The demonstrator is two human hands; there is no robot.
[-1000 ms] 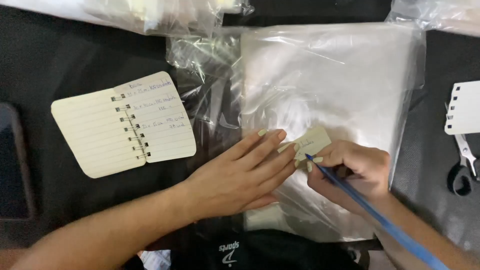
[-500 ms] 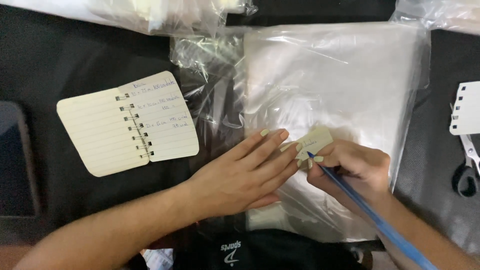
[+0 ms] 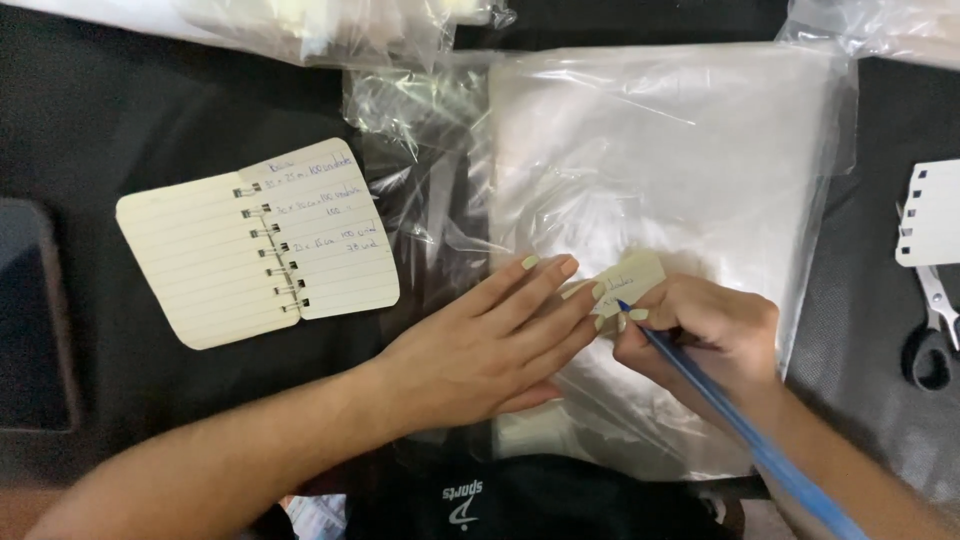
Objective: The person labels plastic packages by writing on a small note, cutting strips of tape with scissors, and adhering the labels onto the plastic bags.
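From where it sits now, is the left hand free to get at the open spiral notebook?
Probably yes. The left hand lies flat, holding down the small paper label on the stack of clear plastic bags. The spiral notebook lies open to its left on the dark table, with nothing between them.

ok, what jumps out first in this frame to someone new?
At centre, the right hand holds a blue pen with its tip on a small yellowish slip, while the left hand lies flat, fingers pressing the slip's edge. Both rest on a big stack of clear plastic bags. To the left, an open spiral notebook lies on the dark table.
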